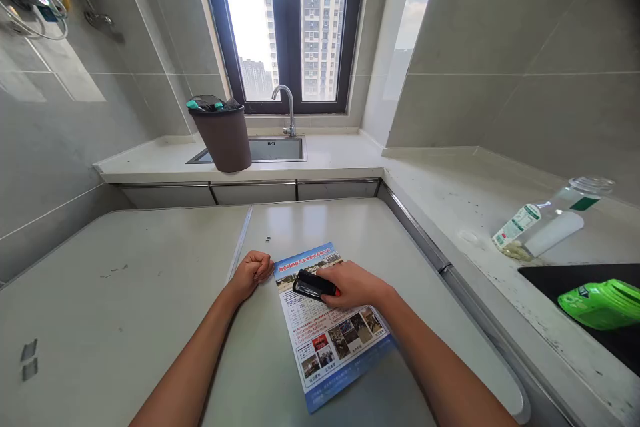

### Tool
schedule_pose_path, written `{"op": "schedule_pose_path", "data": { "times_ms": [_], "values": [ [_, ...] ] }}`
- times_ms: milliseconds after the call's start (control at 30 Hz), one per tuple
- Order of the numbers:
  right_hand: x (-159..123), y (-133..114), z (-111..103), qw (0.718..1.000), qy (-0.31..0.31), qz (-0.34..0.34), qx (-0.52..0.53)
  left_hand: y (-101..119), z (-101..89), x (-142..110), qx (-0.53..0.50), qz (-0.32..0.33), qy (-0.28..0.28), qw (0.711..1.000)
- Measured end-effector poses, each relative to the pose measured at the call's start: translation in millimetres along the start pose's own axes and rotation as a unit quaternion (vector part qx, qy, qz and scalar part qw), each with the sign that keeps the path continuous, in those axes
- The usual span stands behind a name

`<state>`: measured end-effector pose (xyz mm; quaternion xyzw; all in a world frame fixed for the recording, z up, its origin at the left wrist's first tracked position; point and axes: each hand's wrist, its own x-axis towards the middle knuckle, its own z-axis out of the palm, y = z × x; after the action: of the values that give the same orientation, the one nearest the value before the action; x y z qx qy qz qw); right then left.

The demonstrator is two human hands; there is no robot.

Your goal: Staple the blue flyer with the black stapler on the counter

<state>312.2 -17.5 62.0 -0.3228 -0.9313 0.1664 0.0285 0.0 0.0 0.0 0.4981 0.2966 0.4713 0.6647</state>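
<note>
Right hand (353, 283): the fingers (331, 272) are closed around the rear of a black stapler (307, 284). The front of the stapler points away from the palm, toward the left hand. The stapler is positioned over the upper part of a printed leaflet (313, 320); contact between stapler and paper cannot be determined.

Left hand (254, 272): the fingers are curled into a fist, just beside the upper left edge of the leaflet. The inside of the fist is hidden.

Leaflet: set at an angle, printed side up, on the pale desk (125, 320). Heading at the far end; rows of photographs and a blue band at the near end.

Desk surface: a small grey piece (268, 239) lies beyond the left hand. Two grey patches (29, 360) are located near the left side.

Worktop (345, 147), beyond the desk and along its right side: a brown bin (223, 143) with a black liner stands at the sink (280, 149), left of the tap (291, 113). On the right section are a clear bottle (553, 217) and, nearer, a bright green container (603, 305) on a black panel (545, 277).

Rear wall: a dark-framed window (287, 27) is fitted behind the tap.
</note>
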Motion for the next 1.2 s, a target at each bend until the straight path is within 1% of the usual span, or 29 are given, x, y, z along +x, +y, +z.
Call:
{"op": "schedule_pose_path", "data": {
  "times_ms": [133, 267, 400, 567, 700, 933, 1033, 1100, 1133, 1167, 1200],
  "values": [
    [-0.7, 1.5, 0.2, 1.0, -0.011, 0.005, -0.005, -0.4, -0.3, -0.5, 0.007, -0.007, -0.001, 1.0],
    [0.9, 0.7, 2.8, 1.0, -0.01, 0.022, -0.008, 0.9, 1.0, -0.9, 0.014, -0.012, -0.004, 1.0],
    [0.9, 0.3, 1.2, 0.999, -0.004, 0.027, -0.018, 2.2, 1.8, -0.8, 0.021, -0.014, -0.006, 1.0],
    [-1.4, 1.7, -2.8, 1.0, 0.005, 0.008, -0.026, 2.3, 2.3, -0.3, 0.032, -0.017, -0.005, 0.999],
    [-1.3, 2.0, -1.7, 1.0, -0.012, -0.011, -0.017, 3.2, 5.0, -0.6, 0.047, -0.018, -0.003, 0.999],
    [-0.8, 2.0, -0.4, 1.0, -0.016, -0.018, -0.01, 2.6, 3.9, -0.5, 0.116, -0.012, 0.015, 0.993],
    [-1.4, 3.9, -1.3, 1.0, -0.017, -0.011, -0.016, -1.3, 9.8, 1.0, 0.169, -0.001, 0.037, 0.985],
    [-1.5, 5.5, -1.2, 1.0, -0.015, 0.004, -0.019, -3.9, 19.4, 1.6, 0.232, 0.02, 0.059, 0.971],
    [-1.5, 6.3, -1.0, 1.0, -0.014, 0.015, -0.02, -5.0, 25.1, 1.6, 0.283, 0.039, 0.068, 0.956],
    [-1.3, 7.1, -0.7, 0.999, -0.011, 0.028, -0.02, -6.0, 30.7, 1.6, 0.362, 0.065, 0.073, 0.927],
    [-1.2, 7.8, -0.4, 0.999, -0.007, 0.04, -0.021, -6.9, 35.5, 1.5, 0.438, 0.089, 0.07, 0.892]
  ]
}}
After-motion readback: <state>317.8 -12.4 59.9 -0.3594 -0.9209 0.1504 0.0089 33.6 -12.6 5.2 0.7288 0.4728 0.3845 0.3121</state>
